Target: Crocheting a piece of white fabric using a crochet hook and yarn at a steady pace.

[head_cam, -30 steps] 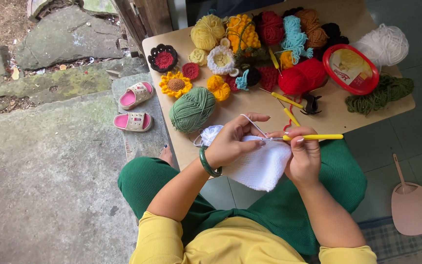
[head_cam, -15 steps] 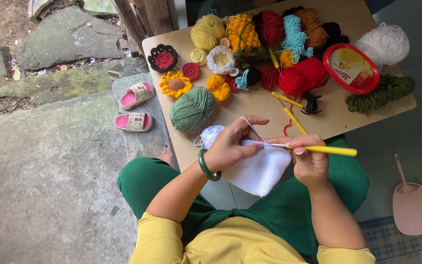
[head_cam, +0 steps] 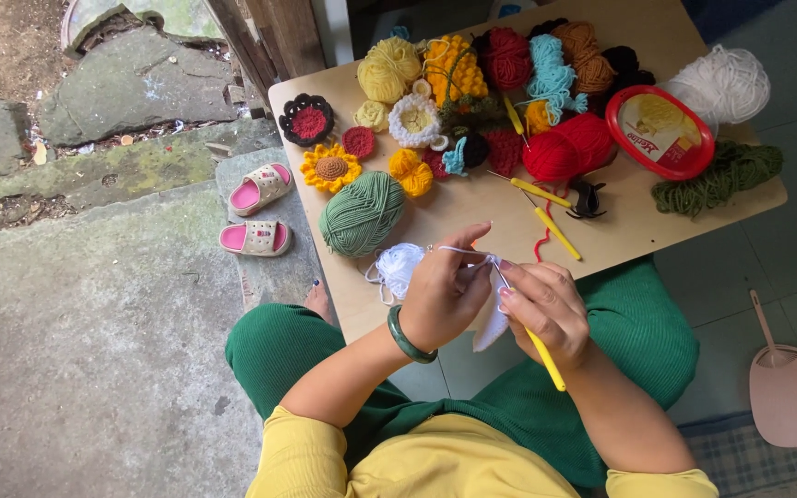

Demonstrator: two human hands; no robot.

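Left hand [head_cam: 449, 295] pinches white crochet piece [head_cam: 489, 325] and its yarn strand. Right hand [head_cam: 546, 309] clamped on yellow crochet hook [head_cam: 542, 355]. Green yarn ball [head_cam: 362, 213] near on surface [head_cam: 472, 207].

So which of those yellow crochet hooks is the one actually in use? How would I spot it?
Start at the tan wooden board across the person's lap, then drop to its near edge, where both hands meet over a piece of white crocheted fabric. The hook in use sticks out of the right hand, slanting toward the person. The other two yellow hooks lie loose on the board.
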